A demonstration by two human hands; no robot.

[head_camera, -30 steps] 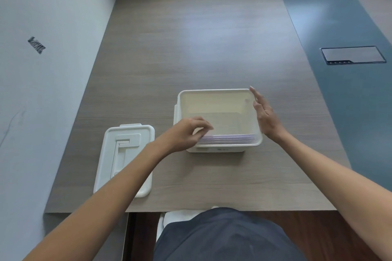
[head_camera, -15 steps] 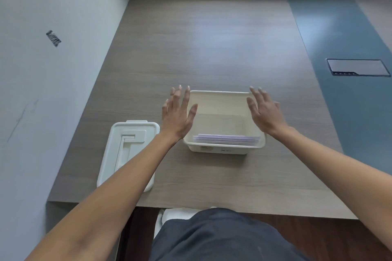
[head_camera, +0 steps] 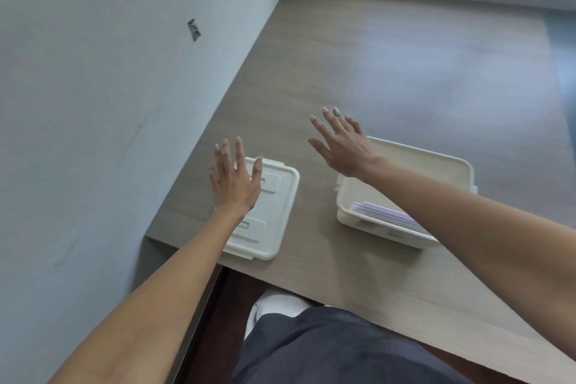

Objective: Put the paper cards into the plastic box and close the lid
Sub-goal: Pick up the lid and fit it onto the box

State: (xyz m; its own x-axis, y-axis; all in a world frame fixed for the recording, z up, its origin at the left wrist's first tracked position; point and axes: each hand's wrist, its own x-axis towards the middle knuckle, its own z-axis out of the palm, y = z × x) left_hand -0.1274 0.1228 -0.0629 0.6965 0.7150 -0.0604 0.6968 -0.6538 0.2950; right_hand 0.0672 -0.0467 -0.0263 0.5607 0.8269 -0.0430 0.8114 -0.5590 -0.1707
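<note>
The white plastic box (head_camera: 442,159) stands open on the wooden table, right of centre. Pale purple paper cards (head_camera: 385,215) lie inside it against the near wall. Its white lid (head_camera: 274,212) lies flat on the table to the left, near the table's corner. My left hand (head_camera: 235,179) hovers over the lid's far left part with fingers spread, holding nothing. My right hand (head_camera: 341,142) is above the table between lid and box, over the box's far left corner, fingers apart and empty. My right forearm crosses over the box and hides part of the cards.
A pale wall (head_camera: 109,87) runs along the table's left edge, close to the lid. The table's near edge (head_camera: 311,290) lies just below the lid, with my dark-clothed lap beneath it. Bare tabletop (head_camera: 420,72) stretches far beyond the box.
Both hands have left the box and swung left; my left hand now hovers over the lid. The head camera has turned left, so the box sits further right in view.
</note>
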